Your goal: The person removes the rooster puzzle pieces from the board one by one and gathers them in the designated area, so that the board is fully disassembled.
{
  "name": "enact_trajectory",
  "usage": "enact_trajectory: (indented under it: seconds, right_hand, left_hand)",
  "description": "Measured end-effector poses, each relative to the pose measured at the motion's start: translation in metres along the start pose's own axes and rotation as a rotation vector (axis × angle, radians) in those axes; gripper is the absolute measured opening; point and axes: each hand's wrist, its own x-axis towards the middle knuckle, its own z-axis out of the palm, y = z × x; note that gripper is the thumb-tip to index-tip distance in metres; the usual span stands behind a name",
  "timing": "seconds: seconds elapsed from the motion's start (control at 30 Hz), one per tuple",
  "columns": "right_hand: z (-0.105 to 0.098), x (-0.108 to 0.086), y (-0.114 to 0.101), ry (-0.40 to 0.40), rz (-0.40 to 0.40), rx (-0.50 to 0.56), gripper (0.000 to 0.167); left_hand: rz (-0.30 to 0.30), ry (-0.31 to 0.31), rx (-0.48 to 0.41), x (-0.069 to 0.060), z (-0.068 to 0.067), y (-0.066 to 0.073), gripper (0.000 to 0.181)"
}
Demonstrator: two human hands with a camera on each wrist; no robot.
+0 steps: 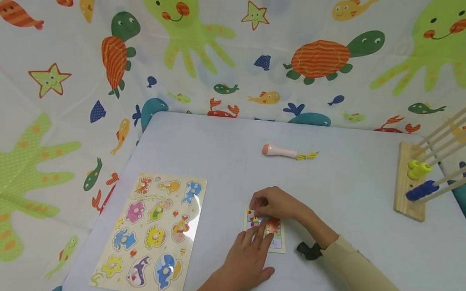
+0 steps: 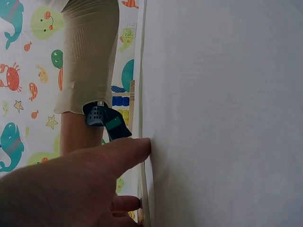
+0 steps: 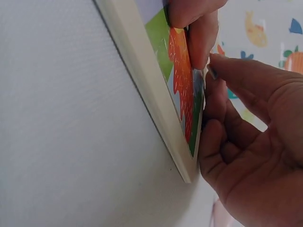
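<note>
A small jigsaw puzzle in a pale wooden frame (image 1: 277, 247) lies on the white table, partly hidden by both hands. My left hand (image 1: 248, 258) rests flat across its lower left part, with the fingers straight and spread. At the upper edge, my right hand (image 1: 277, 203) has curled fingers and pinches a small, thin puzzle piece (image 3: 212, 72), mostly covered by the fingertips. In the right wrist view, the puzzle's orange and green picture (image 3: 180, 71) shows beside the left fingertips. The left wrist view shows the left thumb (image 2: 135, 149) touching the tabletop.
A larger sea-animal peg puzzle board (image 1: 149, 235) lies to the left. A pink stick-shaped toy with a yellow cord (image 1: 279, 151) is behind the hands. At the right stands a wooden peg rack (image 1: 402, 186) with blue and yellow beads. A black wrist device (image 1: 310, 251) sits under the right sleeve.
</note>
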Motion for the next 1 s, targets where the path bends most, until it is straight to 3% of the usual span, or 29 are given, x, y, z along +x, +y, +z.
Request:
enact_trajectory:
  seconds: [0.37,0.5,0.63,0.73,0.87,1.0]
  right_hand:
    - [0.003,-0.003,-0.001,0.032,-0.005,0.074,0.016]
    - [-0.014,-0.018,0.002,0.093,-0.006,0.110,0.011]
    - [-0.044,-0.048,0.017,0.159,0.075,0.117,0.008]
    - [-0.061,-0.070,0.033,0.160,0.176,0.103,0.008]
    - [-0.068,-0.091,0.051,0.130,0.282,0.078,0.008]
    - [-0.065,-0.097,0.058,0.129,0.304,0.063,0.008]
  left_hand:
    - [-0.003,0.010,0.015,-0.004,0.001,-0.002,0.079]
    - [0.000,0.029,0.009,-0.006,0.002,-0.001,0.080]
    - [0.003,0.013,-0.005,-0.006,0.003,0.001,0.080]
    - [0.006,0.011,0.013,-0.007,0.002,0.001,0.080]
    - [0.016,0.038,0.043,-0.008,0.001,-0.001,0.081]
    - [0.021,0.036,0.045,-0.008,0.001,-0.003,0.080]
